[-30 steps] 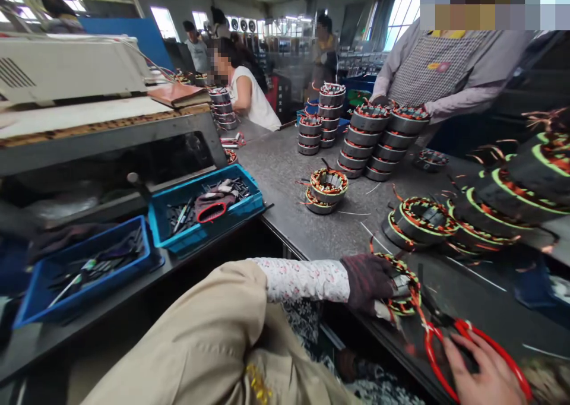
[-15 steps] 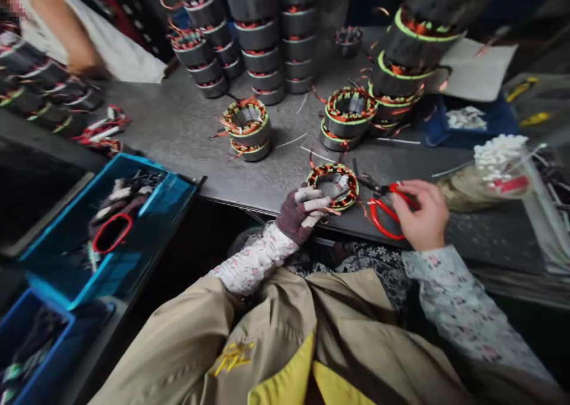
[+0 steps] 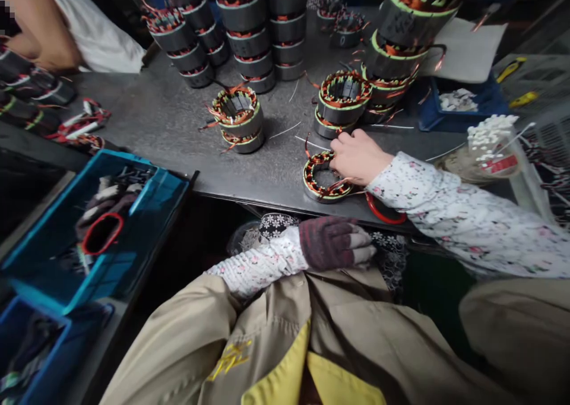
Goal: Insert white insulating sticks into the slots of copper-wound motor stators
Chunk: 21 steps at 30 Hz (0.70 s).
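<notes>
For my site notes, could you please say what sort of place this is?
Probably a motor workshop, judging by the wire-wound ring at the right hand, stacked rings and grey workbench.

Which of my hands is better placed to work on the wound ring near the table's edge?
Your right hand, most likely: it is bare and directly at the wound ring. Your gloved left hand is close to your body, off the table.

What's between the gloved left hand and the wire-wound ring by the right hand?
In the head view, a narrow front strip of the table shows between the gloved left hand and the ring.
</notes>
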Available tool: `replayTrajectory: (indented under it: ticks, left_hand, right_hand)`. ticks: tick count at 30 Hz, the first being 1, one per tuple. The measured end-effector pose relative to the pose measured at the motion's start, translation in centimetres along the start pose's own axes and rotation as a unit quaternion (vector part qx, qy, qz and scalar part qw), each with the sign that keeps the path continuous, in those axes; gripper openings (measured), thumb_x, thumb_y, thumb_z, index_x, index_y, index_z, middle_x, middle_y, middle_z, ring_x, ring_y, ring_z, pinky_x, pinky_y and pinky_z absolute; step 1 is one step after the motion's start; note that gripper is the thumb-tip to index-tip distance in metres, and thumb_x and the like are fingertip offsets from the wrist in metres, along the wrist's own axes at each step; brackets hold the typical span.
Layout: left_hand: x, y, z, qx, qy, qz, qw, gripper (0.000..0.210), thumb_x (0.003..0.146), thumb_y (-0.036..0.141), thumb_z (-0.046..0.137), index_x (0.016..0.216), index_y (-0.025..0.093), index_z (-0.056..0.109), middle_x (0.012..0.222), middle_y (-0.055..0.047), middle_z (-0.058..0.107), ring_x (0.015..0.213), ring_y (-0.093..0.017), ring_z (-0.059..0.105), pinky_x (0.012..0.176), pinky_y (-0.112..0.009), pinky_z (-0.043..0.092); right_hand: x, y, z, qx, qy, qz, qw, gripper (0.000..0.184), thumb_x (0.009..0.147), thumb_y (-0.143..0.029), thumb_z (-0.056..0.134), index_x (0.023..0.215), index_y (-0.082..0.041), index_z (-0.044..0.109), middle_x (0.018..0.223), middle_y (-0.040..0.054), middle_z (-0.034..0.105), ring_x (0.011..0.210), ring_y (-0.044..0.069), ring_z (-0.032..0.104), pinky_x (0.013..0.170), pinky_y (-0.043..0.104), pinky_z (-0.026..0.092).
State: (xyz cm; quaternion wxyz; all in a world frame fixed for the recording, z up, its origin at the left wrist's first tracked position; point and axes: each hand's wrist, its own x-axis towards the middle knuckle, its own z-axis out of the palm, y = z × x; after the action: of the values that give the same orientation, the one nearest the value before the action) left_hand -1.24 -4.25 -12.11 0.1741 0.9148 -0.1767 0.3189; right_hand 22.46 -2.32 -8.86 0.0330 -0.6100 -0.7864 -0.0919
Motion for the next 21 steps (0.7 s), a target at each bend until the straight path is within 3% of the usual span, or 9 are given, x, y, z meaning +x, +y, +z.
replayTrajectory:
  ticks: [1,3,5,7,12,17,21]
  left_hand:
    - [1.2,-0.1,-0.2,0.024,-0.024,-0.018,0.999,0.023,0.106,0.04,0.054,0.116,0.034,0.073,0.119,0.002,0.079,0.118,-0.015,0.072,0.12,-0.035,0.053]
    - [3.0,-0.8,-0.9,0.089,-0.049,-0.133,0.986,0.033,0.108,0.041,0.047,0.127,0.029,0.071,0.129,-0.006,0.076,0.13,-0.022,0.068,0.128,-0.049,0.043]
    - [3.9,-2.2,-1.6,0.143,-0.061,-0.268,0.951,0.044,0.107,0.047,0.049,0.136,0.02,0.067,0.136,-0.014,0.071,0.134,-0.029,0.064,0.13,-0.059,0.036]
    - [4.0,-3.6,-2.1,0.168,-0.085,-0.336,0.923,0.05,0.103,0.051,0.058,0.137,0.016,0.067,0.135,-0.017,0.071,0.132,-0.032,0.064,0.13,-0.061,0.033]
    - [3.4,-5.4,-2.1,0.152,-0.112,-0.334,0.923,0.045,0.097,0.052,0.067,0.13,0.022,0.074,0.121,-0.008,0.079,0.121,-0.029,0.067,0.125,-0.055,0.038]
    - [3.9,-5.9,-1.6,0.138,-0.141,-0.385,0.902,0.042,0.09,0.054,0.075,0.113,0.019,0.08,0.112,-0.009,0.08,0.114,-0.03,0.069,0.12,-0.055,0.04]
    - [4.2,-6.5,-1.3,0.131,-0.155,-0.404,0.892,0.041,0.087,0.056,0.078,0.105,0.019,0.082,0.103,-0.009,0.08,0.109,-0.029,0.071,0.119,-0.052,0.043]
  right_hand:
    - [0.0,0.4,-0.1,-0.002,-0.012,-0.001,1.0,0.037,0.095,-0.033,0.057,0.064,-0.016,0.066,0.085,0.0105,0.065,0.096,0.025,0.058,0.086,0.044,0.046]
    - [-0.2,1.5,-0.6,-0.007,-0.034,0.001,0.999,0.032,0.097,-0.026,0.052,0.072,-0.016,0.069,0.085,0.0108,0.066,0.089,0.023,0.059,0.078,0.039,0.045]
    - [-0.8,2.5,-1.2,-0.012,-0.036,0.009,0.999,0.03,0.098,-0.023,0.048,0.08,-0.017,0.071,0.083,0.0105,0.066,0.081,0.021,0.057,0.071,0.036,0.043]
    - [-1.6,3.0,-1.6,-0.023,-0.015,0.03,0.999,0.03,0.099,-0.025,0.047,0.084,-0.018,0.072,0.082,0.01,0.066,0.076,0.021,0.054,0.067,0.035,0.041]
    - [-3.7,0.9,-2.0,-0.026,0.054,0.086,0.994,0.032,0.099,-0.019,0.044,0.102,-0.017,0.076,0.105,0.0129,0.069,0.096,0.025,0.057,0.07,0.036,0.042]
    - [-3.9,0.3,-2.1,0.026,-0.015,0.004,1.0,0.027,0.091,-0.014,0.055,0.098,-0.023,0.079,0.129,0.008,0.069,0.116,0.028,0.054,0.09,0.043,0.046]
    - [-3.4,2.2,-2.5,0.082,-0.071,-0.026,0.994,0.021,0.094,-0.017,0.057,0.088,-0.021,0.077,0.115,0.0087,0.073,0.098,0.023,0.062,0.083,0.038,0.049]
